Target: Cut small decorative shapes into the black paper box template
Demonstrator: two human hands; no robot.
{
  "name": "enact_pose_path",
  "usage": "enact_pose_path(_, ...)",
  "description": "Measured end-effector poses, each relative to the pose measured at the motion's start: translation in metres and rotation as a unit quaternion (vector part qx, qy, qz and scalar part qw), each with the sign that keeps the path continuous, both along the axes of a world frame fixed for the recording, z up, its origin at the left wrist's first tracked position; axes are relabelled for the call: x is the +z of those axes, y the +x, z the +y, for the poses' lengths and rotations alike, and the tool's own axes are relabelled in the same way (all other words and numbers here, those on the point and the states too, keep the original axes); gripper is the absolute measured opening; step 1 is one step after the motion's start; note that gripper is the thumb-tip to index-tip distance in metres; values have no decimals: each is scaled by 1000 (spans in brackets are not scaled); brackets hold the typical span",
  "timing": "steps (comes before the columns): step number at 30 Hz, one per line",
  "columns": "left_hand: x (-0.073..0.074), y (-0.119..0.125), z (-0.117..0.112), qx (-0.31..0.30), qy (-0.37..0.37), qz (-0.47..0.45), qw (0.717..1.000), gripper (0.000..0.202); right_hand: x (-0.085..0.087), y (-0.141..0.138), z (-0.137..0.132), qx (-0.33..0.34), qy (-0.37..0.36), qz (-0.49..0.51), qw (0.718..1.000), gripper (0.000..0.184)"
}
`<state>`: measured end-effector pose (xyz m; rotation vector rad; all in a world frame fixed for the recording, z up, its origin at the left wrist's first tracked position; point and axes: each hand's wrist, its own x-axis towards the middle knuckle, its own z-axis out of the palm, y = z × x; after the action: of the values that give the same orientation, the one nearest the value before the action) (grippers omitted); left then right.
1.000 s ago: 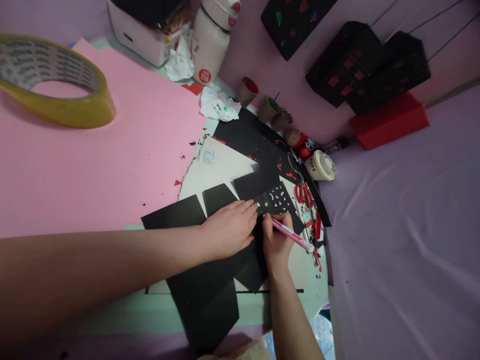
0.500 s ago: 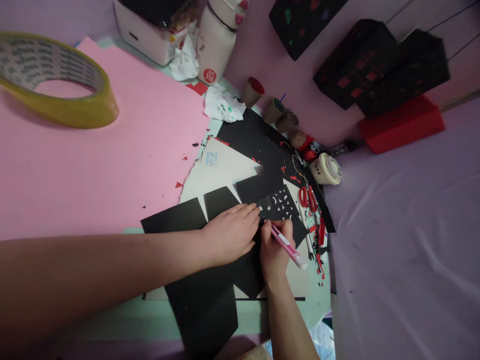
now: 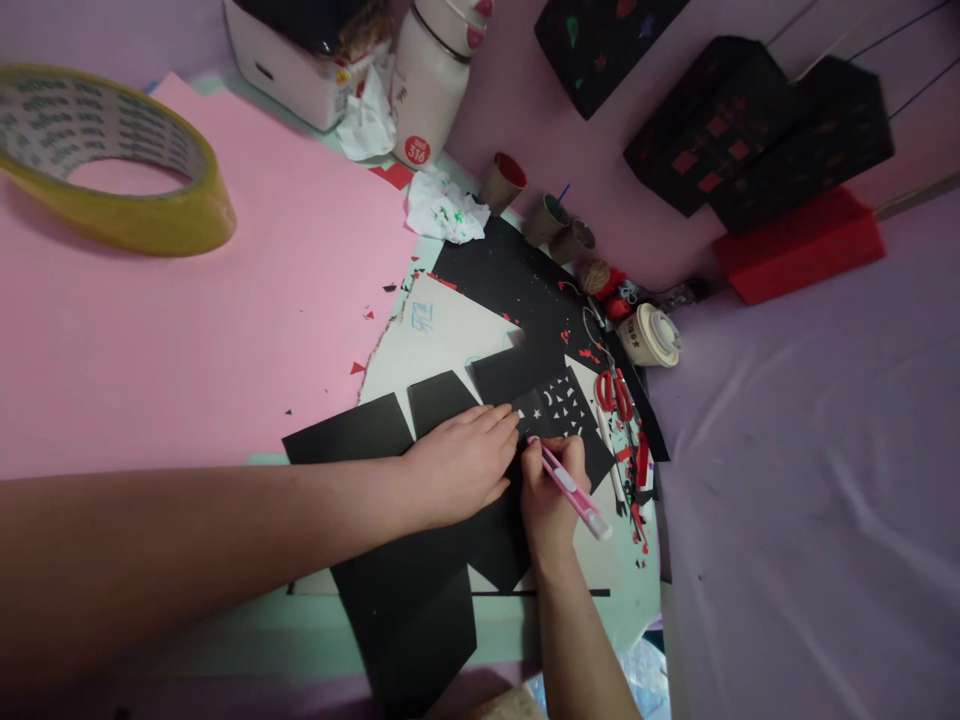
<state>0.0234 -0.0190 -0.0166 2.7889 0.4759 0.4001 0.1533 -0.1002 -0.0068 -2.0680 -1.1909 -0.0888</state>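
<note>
My left hand (image 3: 459, 465) lies flat, fingers together, pressing down a black paper sheet (image 3: 405, 580) on a white cutting board (image 3: 442, 340). My right hand (image 3: 551, 490) is closed around a pink craft knife (image 3: 574, 490), its tip on the black paper just right of my left fingertips. That panel of black paper (image 3: 562, 405) has small cut-out shapes: triangles, crescents and a star.
A big yellow tape roll (image 3: 105, 160) lies on pink paper (image 3: 195, 300) at far left. Red scissors (image 3: 613, 392), a tape cup (image 3: 651, 335), cardboard tubes (image 3: 551, 220), crumpled tissue (image 3: 442, 212) and a white bottle (image 3: 431, 80) sit behind. Black lanterns (image 3: 757, 130) and a red box (image 3: 799, 245) lie on purple cloth.
The knife's handle has swung from lying low to the right to a steeper angle. My right hand shifted slightly; my left hand stays pressed on the paper.
</note>
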Motion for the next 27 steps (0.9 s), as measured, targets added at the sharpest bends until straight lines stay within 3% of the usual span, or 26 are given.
enact_pose_path(9, -1, 1, 1, 1, -3, -1, 1000, 55, -7, 6, -3, 6, 25, 36, 999, 18)
enact_pose_path(27, 0, 1, 1, -2, -20, -1, 1000, 54, -1, 3, -3, 16, 8, 31, 999, 14)
